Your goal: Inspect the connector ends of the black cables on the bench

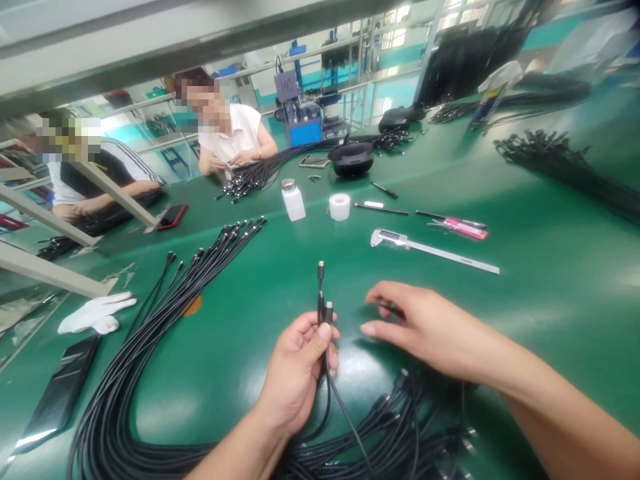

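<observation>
Near the middle of the view, my left hand (303, 363) grips black USB cables (329, 313) between thumb and fingers. Their metal-tipped plugs point up and away from me, and the cords hang down below the hand. To the right, my right hand (400, 323) hovers with thumb and fingers apart, touching no cable. Below both hands lies a heap of loose cable plugs (400, 383). From it a thick bundle of black cables (113, 400) curves round to the left, its far plugs fanned out on the green table (240, 340).
Beyond my hands lie a digital caliper (440, 252), a tape roll (339, 207), a white bottle (293, 200) and several slim tools. A white glove (97, 313) and a black phone-like slab (60, 387) are at left. Two people sit across, by more cable bundles (270, 170).
</observation>
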`<action>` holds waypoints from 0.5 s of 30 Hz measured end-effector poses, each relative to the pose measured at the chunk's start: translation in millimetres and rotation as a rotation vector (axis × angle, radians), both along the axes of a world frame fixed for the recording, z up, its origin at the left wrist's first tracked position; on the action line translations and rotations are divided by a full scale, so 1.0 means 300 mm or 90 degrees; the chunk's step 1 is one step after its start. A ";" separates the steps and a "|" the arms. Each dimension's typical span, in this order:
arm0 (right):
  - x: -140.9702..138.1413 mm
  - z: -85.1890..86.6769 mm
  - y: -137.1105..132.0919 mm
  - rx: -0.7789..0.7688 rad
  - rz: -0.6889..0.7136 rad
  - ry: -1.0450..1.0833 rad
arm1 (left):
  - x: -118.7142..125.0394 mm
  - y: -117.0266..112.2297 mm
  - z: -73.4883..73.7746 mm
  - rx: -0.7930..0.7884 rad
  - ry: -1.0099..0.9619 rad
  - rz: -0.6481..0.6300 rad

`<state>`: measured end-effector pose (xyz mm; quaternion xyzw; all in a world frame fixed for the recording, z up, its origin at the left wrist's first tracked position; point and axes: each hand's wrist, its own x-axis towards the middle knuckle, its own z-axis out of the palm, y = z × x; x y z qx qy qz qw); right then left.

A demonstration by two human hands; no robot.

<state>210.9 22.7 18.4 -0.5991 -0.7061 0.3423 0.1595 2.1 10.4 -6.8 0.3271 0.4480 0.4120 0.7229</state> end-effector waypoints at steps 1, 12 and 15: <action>-0.018 0.004 -0.008 -0.010 0.026 0.036 | 0.000 0.001 -0.001 0.002 0.004 0.006; -0.101 0.008 -0.042 -0.009 0.129 0.231 | -0.006 0.017 -0.008 0.012 0.014 0.052; -0.104 0.014 -0.043 0.001 0.134 0.249 | -0.004 0.017 -0.006 0.010 0.008 0.057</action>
